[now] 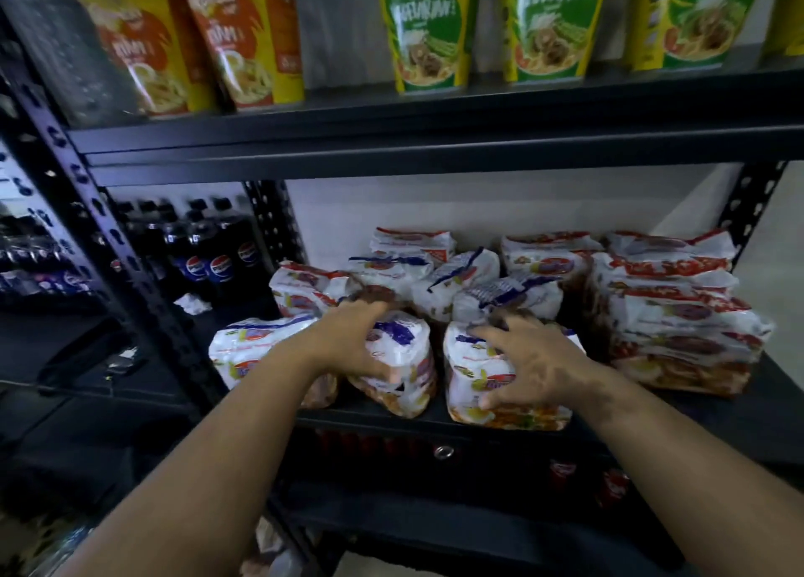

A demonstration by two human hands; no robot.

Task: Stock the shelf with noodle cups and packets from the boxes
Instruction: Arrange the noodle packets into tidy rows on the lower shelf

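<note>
Slick plastic noodle packets (500, 376) crowd the shelf's (435, 422) near edge, the left hand (348, 337) gripping one, the right hand (535, 359) curled over another, so a nudge could topple them off.

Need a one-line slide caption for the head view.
Both hands, left hand and right hand, grip noodle packets on the middle shelf.
</note>
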